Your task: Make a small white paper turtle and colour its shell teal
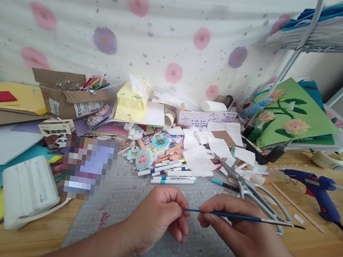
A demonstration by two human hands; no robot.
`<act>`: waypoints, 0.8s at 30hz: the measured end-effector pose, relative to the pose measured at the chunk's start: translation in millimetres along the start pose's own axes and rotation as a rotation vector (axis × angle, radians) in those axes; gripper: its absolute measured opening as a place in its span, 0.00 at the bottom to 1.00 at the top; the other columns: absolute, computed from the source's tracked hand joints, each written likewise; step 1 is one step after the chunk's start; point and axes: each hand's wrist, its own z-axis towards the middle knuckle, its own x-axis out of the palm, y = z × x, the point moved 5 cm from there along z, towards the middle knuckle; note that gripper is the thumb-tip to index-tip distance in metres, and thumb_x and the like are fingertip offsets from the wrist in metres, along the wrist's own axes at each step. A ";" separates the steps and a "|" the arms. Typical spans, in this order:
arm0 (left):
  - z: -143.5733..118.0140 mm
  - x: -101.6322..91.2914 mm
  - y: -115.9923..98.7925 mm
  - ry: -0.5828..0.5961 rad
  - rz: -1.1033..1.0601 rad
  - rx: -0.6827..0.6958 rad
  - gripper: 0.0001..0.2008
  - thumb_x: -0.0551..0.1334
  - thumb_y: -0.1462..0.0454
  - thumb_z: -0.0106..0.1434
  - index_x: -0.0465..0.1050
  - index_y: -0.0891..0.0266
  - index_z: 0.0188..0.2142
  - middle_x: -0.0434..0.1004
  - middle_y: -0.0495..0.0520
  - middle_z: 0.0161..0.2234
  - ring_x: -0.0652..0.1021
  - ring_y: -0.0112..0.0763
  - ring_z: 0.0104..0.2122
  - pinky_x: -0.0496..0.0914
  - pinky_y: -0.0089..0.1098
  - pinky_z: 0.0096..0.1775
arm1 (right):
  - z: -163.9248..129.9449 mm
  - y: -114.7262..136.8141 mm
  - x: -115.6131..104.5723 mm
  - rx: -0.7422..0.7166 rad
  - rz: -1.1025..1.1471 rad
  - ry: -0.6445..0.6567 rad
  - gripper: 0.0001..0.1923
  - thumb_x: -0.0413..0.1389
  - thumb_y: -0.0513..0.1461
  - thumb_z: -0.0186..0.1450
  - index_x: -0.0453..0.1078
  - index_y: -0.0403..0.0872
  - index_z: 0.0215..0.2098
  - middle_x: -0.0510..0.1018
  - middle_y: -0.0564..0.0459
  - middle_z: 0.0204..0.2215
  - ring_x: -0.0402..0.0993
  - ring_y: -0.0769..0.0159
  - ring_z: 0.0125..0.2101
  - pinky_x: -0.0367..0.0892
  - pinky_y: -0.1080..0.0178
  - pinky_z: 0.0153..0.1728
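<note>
The left hand's [159, 218] fingers pinch one end and the right hand's [240, 228] fingers the middle of the paintbrush [246, 218] above the cutting mat [131, 189], so a loose grip could let its thin handle roll.

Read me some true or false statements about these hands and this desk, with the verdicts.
1. Both the left hand and right hand hold the paintbrush. True.
2. Its dark tip points toward the left hand. False: it points away, past the right hand.
3. The glue gun lies right of the scissors. True.
4. The yellow packet sits inside the cardboard box. False: it is to the right of the box.
</note>
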 end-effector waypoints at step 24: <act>-2.4 1.2 -2.4 0.067 -0.106 0.004 0.03 0.57 0.69 0.46 0.69 0.66 0.23 0.75 0.53 0.15 0.73 0.27 0.14 0.65 0.25 0.19 | 2.1 -11.7 1.0 0.278 0.375 -0.019 0.06 0.58 0.41 0.57 0.71 0.46 0.28 0.78 0.54 0.21 0.76 0.67 0.24 0.72 0.67 0.27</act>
